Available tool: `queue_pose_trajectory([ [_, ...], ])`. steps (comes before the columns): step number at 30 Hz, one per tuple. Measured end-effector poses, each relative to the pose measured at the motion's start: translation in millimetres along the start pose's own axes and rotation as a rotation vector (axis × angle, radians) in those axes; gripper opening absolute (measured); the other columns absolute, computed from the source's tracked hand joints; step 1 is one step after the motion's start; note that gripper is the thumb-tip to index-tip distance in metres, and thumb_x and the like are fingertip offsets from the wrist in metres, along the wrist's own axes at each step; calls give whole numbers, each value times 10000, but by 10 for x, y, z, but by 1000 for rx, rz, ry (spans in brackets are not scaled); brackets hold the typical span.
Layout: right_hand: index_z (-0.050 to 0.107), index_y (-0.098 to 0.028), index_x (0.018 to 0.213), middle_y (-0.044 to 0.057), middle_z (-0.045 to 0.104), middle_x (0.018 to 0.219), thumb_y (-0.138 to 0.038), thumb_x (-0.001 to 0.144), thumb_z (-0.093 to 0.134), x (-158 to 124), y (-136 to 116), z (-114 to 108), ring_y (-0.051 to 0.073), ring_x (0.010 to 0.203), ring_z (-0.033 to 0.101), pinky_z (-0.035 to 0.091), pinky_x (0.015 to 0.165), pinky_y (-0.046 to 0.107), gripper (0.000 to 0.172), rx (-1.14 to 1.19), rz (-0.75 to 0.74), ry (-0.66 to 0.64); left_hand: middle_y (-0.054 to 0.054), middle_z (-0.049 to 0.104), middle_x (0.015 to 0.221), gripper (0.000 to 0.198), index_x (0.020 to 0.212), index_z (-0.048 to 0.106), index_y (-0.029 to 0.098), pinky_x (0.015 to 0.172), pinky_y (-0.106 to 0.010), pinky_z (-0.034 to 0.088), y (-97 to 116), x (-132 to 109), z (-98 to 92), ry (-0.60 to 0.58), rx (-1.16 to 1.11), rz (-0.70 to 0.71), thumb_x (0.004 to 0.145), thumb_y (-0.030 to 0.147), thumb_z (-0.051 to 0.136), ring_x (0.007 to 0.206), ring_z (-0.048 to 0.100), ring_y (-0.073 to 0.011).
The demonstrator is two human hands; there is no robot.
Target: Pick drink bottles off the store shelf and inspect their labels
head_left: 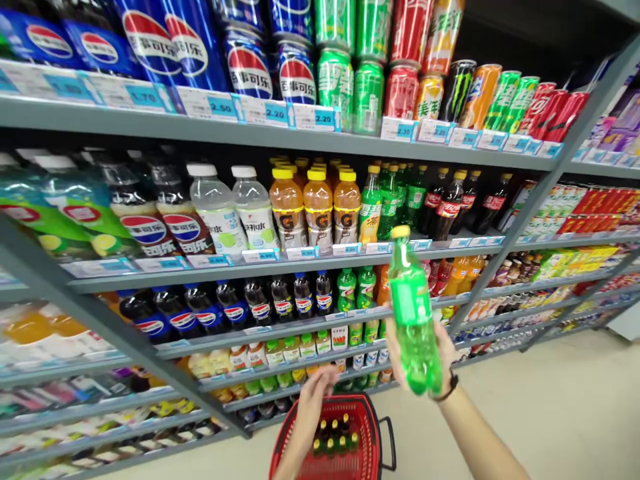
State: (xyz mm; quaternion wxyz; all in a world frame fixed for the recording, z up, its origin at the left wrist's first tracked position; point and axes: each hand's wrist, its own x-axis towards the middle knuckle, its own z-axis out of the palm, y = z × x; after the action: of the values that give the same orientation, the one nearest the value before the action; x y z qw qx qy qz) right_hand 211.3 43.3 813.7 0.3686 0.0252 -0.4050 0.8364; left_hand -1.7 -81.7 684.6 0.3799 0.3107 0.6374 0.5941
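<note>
My right hand [443, 347], with a dark band at the wrist, is wrapped round a green plastic soda bottle [411, 307] with a yellow cap. The bottle is held up in front of the shelves, tilted slightly, and hides most of the fingers. My left hand [316, 392] hovers over the near-left side of a red shopping basket [367, 433], fingers loosely stretched and slightly bent, holding nothing visible. Inside the basket stand several small dark bottles [334, 443] with yellow caps.
Shelving [200, 277] full of drinks runs across the view. Green soda bottles [390, 200] and cola bottles [450, 207] stand on the middle shelf, cans [370, 93] above. The basket's black handle [393, 443] sticks out right. Pale floor [560, 400] lies at right.
</note>
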Motion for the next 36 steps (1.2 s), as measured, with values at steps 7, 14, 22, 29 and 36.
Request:
queue_pose_trajectory([
  [7, 665, -146, 877, 59, 624, 554, -983, 803, 429, -383, 1287, 89, 188, 316, 530, 400, 262, 274, 873, 552, 475, -528, -39, 688, 813, 844, 1169, 711, 163, 664, -246, 525, 895, -151, 316, -456, -476, 50, 645, 806, 865, 615, 578, -112],
  [14, 696, -203, 1292, 89, 775, 923, -613, 879, 813, -824, 1554, 143, 191, 632, 685, 584, 580, 306, 593, -71, 246, 370, -62, 718, 1078, 825, 1225, 628, 163, 810, -231, 548, 1147, -309, 176, -138, -406, 36, 613, 588, 984, 901, 658, -149],
  [22, 821, -124, 949, 99, 699, 640, -823, 861, 655, -797, 1710, 344, 149, 401, 551, 373, 366, 223, 725, 191, 400, 306, -99, 677, 1118, 680, 1245, 532, 158, 790, -283, 575, 1313, -314, -52, -419, -508, 104, 763, 418, 933, 900, 686, -179],
  [29, 816, -118, 969, 101, 721, 684, -815, 838, 670, -669, 1684, 477, 130, 384, 526, 269, 318, 190, 724, 234, 459, 145, -106, 690, 1132, 607, 1258, 545, 161, 766, -293, 586, 1342, -354, -119, -386, -639, 228, 797, 321, 905, 878, 696, -183],
  [36, 807, -105, 907, 112, 711, 693, -853, 844, 612, -654, 1679, 462, 112, 396, 477, 240, 314, 187, 775, 216, 534, 77, -87, 686, 1106, 553, 1265, 567, 168, 775, -290, 598, 1307, -374, -153, -384, -672, 289, 819, 264, 881, 881, 711, -180],
])
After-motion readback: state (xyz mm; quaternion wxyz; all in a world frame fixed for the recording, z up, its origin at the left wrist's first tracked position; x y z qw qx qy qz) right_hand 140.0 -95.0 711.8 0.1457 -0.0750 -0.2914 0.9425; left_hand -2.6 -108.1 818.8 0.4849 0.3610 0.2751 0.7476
